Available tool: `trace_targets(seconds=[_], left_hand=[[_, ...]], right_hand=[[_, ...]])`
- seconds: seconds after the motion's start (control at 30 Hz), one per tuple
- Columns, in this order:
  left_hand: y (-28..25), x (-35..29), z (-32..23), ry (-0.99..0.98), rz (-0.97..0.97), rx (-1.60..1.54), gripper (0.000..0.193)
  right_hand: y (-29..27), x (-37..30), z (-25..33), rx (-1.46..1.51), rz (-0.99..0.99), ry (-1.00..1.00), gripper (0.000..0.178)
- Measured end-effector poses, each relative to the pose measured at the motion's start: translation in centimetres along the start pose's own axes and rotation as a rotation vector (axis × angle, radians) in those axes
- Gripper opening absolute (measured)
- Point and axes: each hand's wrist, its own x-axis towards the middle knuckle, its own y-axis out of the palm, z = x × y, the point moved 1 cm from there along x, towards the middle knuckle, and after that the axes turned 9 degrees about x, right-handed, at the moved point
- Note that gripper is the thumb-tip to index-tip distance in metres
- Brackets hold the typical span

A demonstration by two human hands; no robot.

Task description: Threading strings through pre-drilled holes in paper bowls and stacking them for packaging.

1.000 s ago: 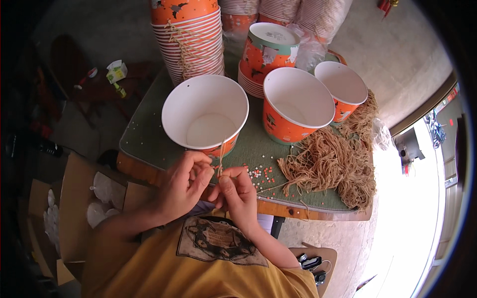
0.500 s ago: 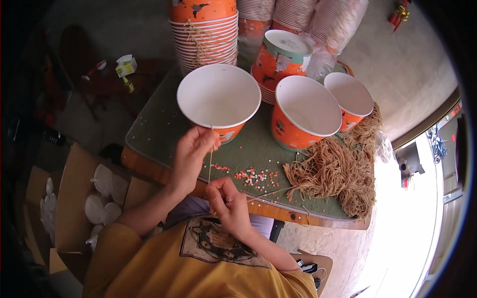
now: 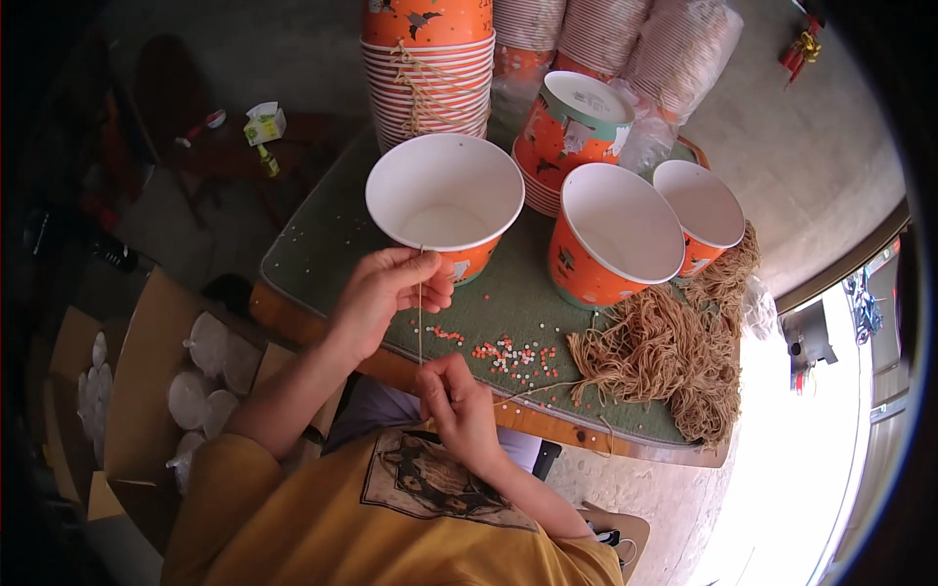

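An orange paper bucket [image 3: 469, 262] with a white inside stands upright on the table in front of me. A thin tan string [image 3: 420, 327] runs down from its near rim. My left hand [image 3: 391, 288] is closed at that rim, with thumb and fingers pinched around the string's upper part against the bucket. Lower down, close to my shirt, my right hand [image 3: 455, 400] pinches the same string, which looks taut between the two hands. Small orange and white paper dots [image 3: 513, 356] lie scattered beside the bucket. What the curled left fingers touch behind is partly hidden.
Two more open buckets [image 3: 614, 225] stand to the right, near a tangled heap of tan strings [image 3: 655, 352]. Behind are an upturned bucket [image 3: 576, 127], a tall bucket stack [image 3: 430, 88] and wrapped stacks [image 3: 679, 59]. At left, a cardboard box [image 3: 147, 391] holds clear plastic pieces.
My left hand has shifted its grip, with the thumb now nearer the bucket's rim and more fingers showing. The view has shifted slightly. My right hand still pinches the string.
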Motion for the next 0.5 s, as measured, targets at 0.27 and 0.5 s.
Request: trace_targets(seconds=[0.27,0.5], left_hand=[[0.0,-1.2,1.2,-0.051,0.066,-0.127,0.024],[0.1,-0.8,1.6,-0.008,-0.012,-0.187,0.018]], right_hand=[[0.1,0.6,-0.4,0.209,-0.010,0.082,0.014],[-0.1,0.8,-0.7,0.167,-0.001,0.072,0.013]])
